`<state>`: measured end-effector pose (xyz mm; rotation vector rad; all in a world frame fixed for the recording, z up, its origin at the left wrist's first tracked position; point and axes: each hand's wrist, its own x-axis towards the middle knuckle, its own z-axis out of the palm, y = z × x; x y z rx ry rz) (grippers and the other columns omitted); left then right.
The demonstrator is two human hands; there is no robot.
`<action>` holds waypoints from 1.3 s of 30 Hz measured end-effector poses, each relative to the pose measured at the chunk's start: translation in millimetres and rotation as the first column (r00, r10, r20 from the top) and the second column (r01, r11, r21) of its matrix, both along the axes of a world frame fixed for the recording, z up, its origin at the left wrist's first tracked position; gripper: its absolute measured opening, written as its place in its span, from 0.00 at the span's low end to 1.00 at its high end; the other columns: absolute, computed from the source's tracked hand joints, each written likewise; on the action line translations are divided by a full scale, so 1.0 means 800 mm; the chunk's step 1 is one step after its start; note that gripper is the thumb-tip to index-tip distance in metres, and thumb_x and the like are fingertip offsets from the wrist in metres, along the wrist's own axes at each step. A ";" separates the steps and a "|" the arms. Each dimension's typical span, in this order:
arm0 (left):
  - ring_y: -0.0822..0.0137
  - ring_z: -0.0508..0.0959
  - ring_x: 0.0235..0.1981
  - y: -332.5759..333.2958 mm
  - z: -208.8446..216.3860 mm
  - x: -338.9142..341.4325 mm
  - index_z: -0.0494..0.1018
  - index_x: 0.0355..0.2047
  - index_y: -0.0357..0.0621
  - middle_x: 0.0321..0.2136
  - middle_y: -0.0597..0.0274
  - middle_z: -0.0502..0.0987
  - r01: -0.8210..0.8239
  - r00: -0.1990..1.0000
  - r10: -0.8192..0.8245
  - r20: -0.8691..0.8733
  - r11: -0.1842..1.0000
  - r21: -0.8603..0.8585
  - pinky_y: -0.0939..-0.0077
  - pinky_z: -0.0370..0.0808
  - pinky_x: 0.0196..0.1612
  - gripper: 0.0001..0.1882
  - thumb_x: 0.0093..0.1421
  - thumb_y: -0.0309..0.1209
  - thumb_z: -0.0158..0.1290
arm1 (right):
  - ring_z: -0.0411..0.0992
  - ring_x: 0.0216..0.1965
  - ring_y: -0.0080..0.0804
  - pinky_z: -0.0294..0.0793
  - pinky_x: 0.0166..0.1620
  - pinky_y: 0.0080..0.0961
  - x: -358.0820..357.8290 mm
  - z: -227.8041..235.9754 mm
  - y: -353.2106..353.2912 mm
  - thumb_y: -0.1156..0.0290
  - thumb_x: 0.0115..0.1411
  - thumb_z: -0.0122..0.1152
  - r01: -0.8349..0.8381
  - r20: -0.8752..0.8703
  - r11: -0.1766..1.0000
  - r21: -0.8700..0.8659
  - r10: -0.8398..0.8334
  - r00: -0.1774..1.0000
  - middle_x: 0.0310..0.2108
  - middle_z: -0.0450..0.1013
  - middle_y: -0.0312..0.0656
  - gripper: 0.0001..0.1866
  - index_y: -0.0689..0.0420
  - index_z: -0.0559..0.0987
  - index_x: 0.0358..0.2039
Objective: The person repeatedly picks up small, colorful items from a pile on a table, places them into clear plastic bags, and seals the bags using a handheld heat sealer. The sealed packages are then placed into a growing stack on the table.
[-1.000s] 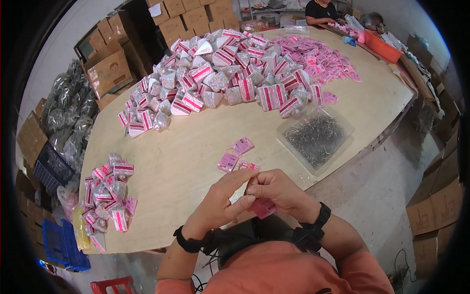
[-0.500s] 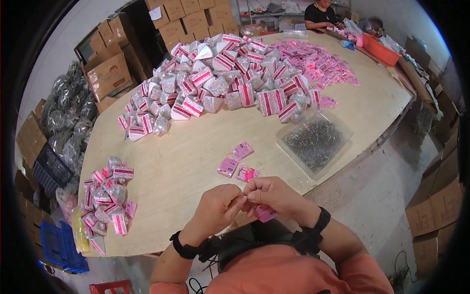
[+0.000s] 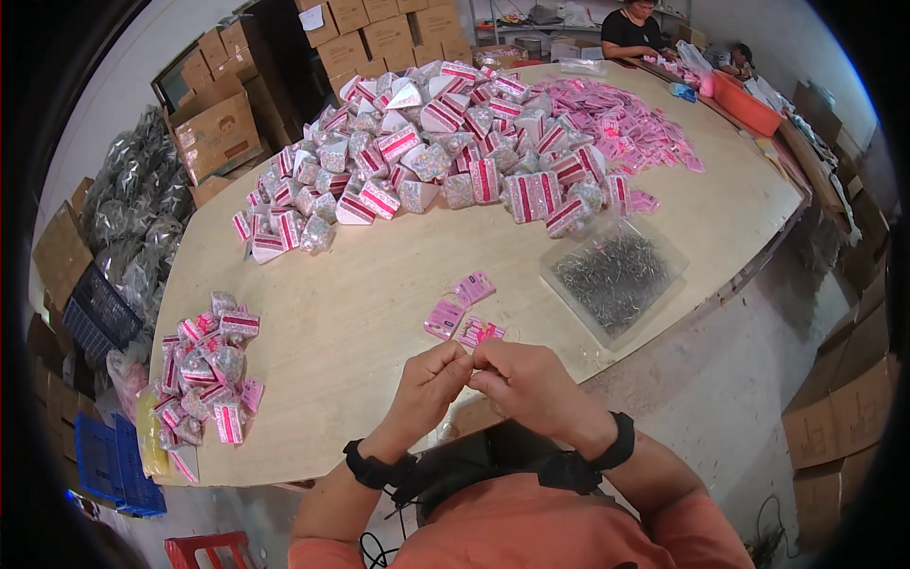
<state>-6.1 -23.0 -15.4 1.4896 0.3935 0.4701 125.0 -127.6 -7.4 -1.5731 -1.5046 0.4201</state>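
Note:
My left hand (image 3: 431,387) and my right hand (image 3: 531,384) meet at the near edge of the table, thumbs and fingertips pinched together. Whatever lies between the fingertips is too small and covered to make out. Just beyond them are a few pink cards: one with stripes (image 3: 480,331) almost touches my right hand, a plain pink one (image 3: 444,320) lies to its left, and another (image 3: 474,286) sits farther off. Thin loops seem attached to these cards. To the right stands a clear plastic box (image 3: 574,307) holding many small metal pieces (image 3: 614,270).
A big heap of pink-and-white wedge-shaped pieces (image 3: 398,142) covers the far side, beside a pile of pink cards (image 3: 616,119). At the left edge is a smaller heap (image 3: 201,365). Another person (image 3: 630,33) sits at the far right near an orange tub (image 3: 744,102).
The pink card that showed below my right hand is now out of sight. Both hands have shifted slightly and stay pinched together. The view has tilted a little.

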 end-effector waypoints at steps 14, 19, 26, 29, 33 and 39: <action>0.82 0.61 0.17 0.024 0.023 0.028 0.67 0.22 0.42 0.15 0.73 0.63 -0.045 0.995 0.060 -0.077 0.982 0.185 0.86 0.58 0.20 0.13 0.62 0.35 0.45 | 0.68 0.18 0.30 0.67 0.23 0.25 0.016 -0.014 0.000 0.73 0.55 0.55 0.145 -0.285 0.985 0.097 -0.112 0.952 0.18 0.69 0.43 0.05 0.62 0.74 0.28; 0.80 0.64 0.11 0.115 0.087 0.081 0.68 0.23 0.42 0.11 0.70 0.65 -0.208 0.972 0.226 -0.060 0.953 0.221 0.85 0.59 0.15 0.08 0.56 0.32 0.48 | 0.64 0.15 0.20 0.66 0.21 0.16 0.071 -0.054 -0.007 0.76 0.57 0.52 -0.029 -0.959 0.992 -0.127 -0.115 0.259 0.18 0.68 0.37 0.05 0.65 0.73 0.31; 0.62 0.75 0.24 0.302 0.076 0.156 0.69 0.35 0.37 0.23 0.56 0.74 -0.267 0.823 0.530 -0.205 0.680 0.683 0.70 0.71 0.27 0.18 0.51 0.39 0.52 | 0.60 0.14 0.25 0.67 0.26 0.27 0.083 -0.113 -0.001 0.74 0.58 0.49 -0.255 -0.995 0.962 -0.099 -0.089 0.050 0.12 0.63 0.39 0.09 0.66 0.71 0.36; 0.49 0.75 0.37 0.335 0.042 0.196 0.67 0.42 0.34 0.34 0.43 0.74 -0.243 0.737 0.663 -0.132 0.442 0.864 0.60 0.71 0.40 0.28 0.49 0.47 0.53 | 0.60 0.14 0.25 0.64 0.25 0.25 0.089 -0.119 -0.006 0.74 0.57 0.50 -0.367 -0.999 0.929 -0.041 -0.049 -0.014 0.11 0.63 0.40 0.08 0.66 0.71 0.36; 0.41 0.69 0.47 0.313 0.019 0.255 0.62 0.48 0.32 0.47 0.32 0.65 -0.229 0.656 0.717 -0.235 0.485 0.844 0.57 0.68 0.49 0.38 0.48 0.53 0.52 | 0.61 0.14 0.22 0.64 0.21 0.18 0.089 -0.118 -0.010 0.76 0.57 0.50 -0.432 -0.995 0.902 0.008 -0.037 -0.097 0.16 0.65 0.39 0.08 0.66 0.70 0.36; 0.39 0.72 0.42 0.322 -0.006 0.278 0.65 0.45 0.33 0.42 0.35 0.68 -0.249 0.615 0.766 -0.185 0.411 0.877 0.55 0.70 0.45 0.34 0.48 0.50 0.52 | 0.61 0.17 0.22 0.63 0.26 0.20 0.090 -0.106 -0.010 0.75 0.59 0.49 -0.476 -0.995 0.879 -0.038 -0.078 -0.064 0.17 0.64 0.39 0.09 0.66 0.70 0.37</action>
